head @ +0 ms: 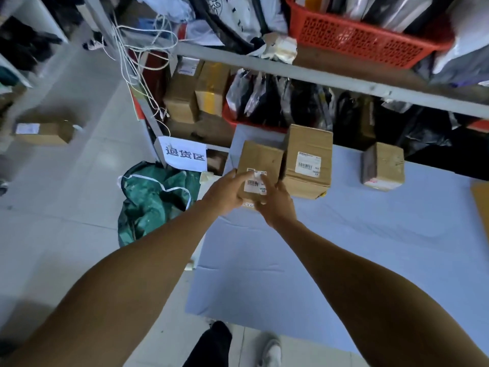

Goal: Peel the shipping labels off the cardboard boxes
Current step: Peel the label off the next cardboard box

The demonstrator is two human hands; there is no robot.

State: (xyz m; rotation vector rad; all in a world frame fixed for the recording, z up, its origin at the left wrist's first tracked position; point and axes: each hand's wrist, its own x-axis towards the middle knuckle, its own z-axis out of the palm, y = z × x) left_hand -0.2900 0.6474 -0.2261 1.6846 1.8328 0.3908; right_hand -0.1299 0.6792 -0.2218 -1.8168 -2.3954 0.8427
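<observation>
Cardboard box (260, 157), white barcoded label (254, 184)

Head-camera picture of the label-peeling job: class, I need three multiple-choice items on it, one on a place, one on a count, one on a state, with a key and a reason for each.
1. Where is the red basket?
A. on the shelf above the table
B. on the floor beside the green bag
C. on the table

2. How many cardboard boxes are at the blue-covered table, counting the held one?
A. one
B. three
C. five

3. What is the state of the label on the held box?
A. gone
B. flat, untouched
C. on the box, fingers at its top edge

Key: 1 A, it sits on the shelf board above the boxes. 2 B, the held box, a taller box beside it, and a third box apart to the right. 3 C, the left hand and right hand grip the box, fingers on the label.
</observation>
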